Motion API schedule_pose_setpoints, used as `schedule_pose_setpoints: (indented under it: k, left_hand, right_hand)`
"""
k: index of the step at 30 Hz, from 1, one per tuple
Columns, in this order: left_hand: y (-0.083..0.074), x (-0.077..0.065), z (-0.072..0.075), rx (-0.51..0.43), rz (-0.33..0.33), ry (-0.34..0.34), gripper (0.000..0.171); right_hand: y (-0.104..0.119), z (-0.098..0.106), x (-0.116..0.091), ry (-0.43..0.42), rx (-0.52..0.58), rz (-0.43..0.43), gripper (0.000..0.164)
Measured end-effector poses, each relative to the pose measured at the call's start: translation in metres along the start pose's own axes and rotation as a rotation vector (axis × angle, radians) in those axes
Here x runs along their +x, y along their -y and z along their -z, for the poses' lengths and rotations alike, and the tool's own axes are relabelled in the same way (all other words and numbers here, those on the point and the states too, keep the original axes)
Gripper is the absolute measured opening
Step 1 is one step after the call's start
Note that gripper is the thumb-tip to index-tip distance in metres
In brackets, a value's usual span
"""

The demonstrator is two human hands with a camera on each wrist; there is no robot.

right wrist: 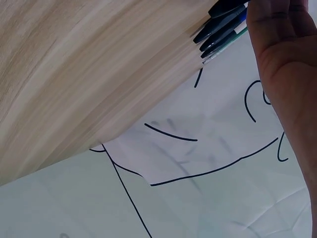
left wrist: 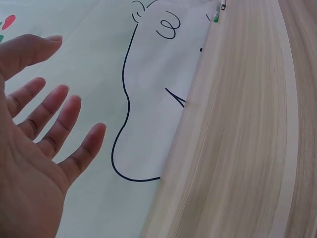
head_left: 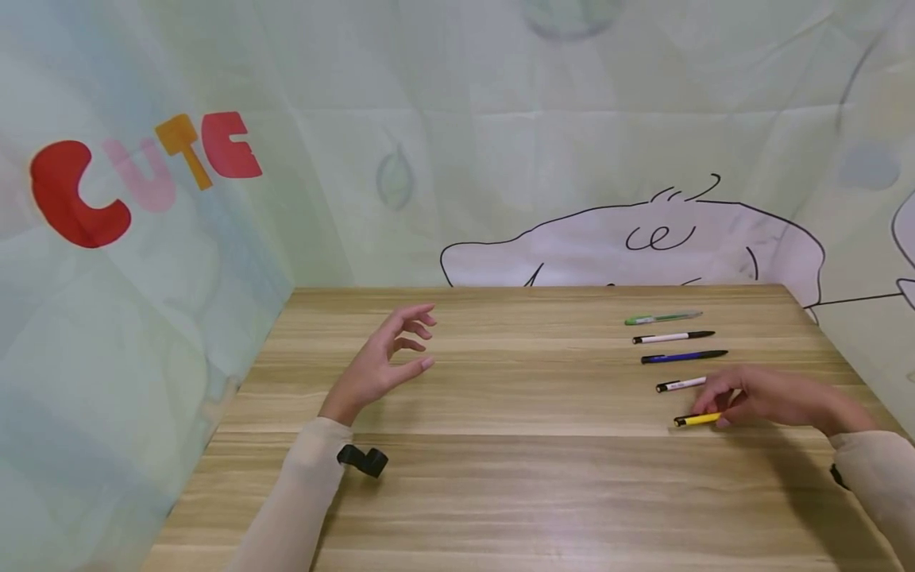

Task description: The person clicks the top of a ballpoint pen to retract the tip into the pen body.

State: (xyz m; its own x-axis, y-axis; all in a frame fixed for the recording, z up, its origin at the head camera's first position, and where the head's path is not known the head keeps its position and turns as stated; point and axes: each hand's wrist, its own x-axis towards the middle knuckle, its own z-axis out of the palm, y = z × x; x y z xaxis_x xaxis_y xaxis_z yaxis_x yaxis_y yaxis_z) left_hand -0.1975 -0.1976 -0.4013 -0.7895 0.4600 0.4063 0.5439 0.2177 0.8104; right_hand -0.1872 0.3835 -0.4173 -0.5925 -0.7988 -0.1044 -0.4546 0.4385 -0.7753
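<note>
In the head view my right hand [head_left: 772,397] is at the right side of the table, thumb and fingers pinching a yellow pen [head_left: 699,419] with a black end. The hand covers the pen's other half. Just behind it lies a white pen [head_left: 681,384], partly hidden by the fingers. Beyond that, a blue pen [head_left: 685,357], another white pen [head_left: 672,338] and a green pen [head_left: 661,318] lie in a row. On the left, my left hand [head_left: 379,361] hovers over the table with its fingers loosely spread, holding nothing.
The wood-grain table [head_left: 500,477] ends at a pale printed curtain [head_left: 500,159] at the back and sides. A black strap device [head_left: 363,459] sits on the left wrist. Dark pen tips [right wrist: 218,32] show beside the right hand in the right wrist view.
</note>
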Motion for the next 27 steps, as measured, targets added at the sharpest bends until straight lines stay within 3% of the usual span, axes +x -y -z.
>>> schedule_pose_setpoints:
  k: [8, 15, 27]
  left_hand:
    - [-0.0021, 0.0011, -0.0004, -0.002, 0.003, -0.003, 0.074]
    - [-0.0035, 0.0037, -0.0017, -0.007, 0.006, 0.004, 0.073]
    - [-0.0038, 0.0059, -0.0037, -0.010, 0.015, 0.013, 0.073]
  right_hand:
    - [-0.0033, -0.0050, 0.0010, -0.014, 0.009, 0.040, 0.027]
    - [-0.0051, -0.0080, 0.0012, -0.048, -0.054, 0.071, 0.030]
    - [-0.0088, -0.0062, -0.0016, -0.036, -0.055, 0.007, 0.029]
